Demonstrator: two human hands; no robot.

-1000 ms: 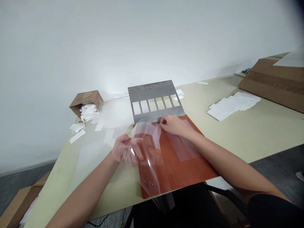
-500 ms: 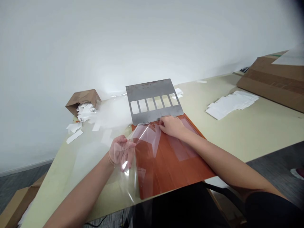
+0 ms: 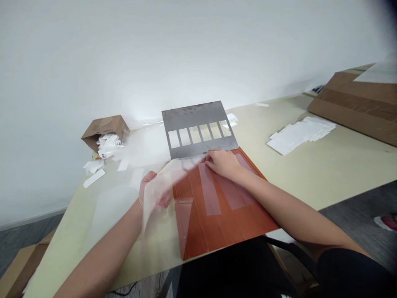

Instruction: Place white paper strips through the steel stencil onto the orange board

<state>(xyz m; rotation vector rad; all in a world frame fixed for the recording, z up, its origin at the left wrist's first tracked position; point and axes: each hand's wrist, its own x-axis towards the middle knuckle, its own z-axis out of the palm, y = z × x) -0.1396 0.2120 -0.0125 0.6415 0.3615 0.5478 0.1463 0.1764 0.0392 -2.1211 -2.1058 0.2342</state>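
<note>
An orange-brown board [image 3: 229,223] lies at the near table edge with pale rectangular strips [image 3: 210,190] on it. A grey metal stencil plate [image 3: 195,116] with several rectangular windows stands tilted up at the board's far edge. My left hand [image 3: 149,192] grips a clear plastic film [image 3: 164,182], lifted off the board's left side and blurred by motion. My right hand [image 3: 221,162] presses fingertips down on the board's far edge, just below the plate, where the film ends.
A tipped cardboard box [image 3: 104,129] spills white paper slips [image 3: 104,159] at the far left. A stack of white sheets [image 3: 299,134] lies to the right, a large flat carton [image 3: 356,105] beyond it. The beige table [image 3: 325,174] runs rightward; another carton [image 3: 15,265] sits on the floor.
My left hand has pulled the clear film left and away from the board, uncovering more strips. My right hand stays at the board's far edge.
</note>
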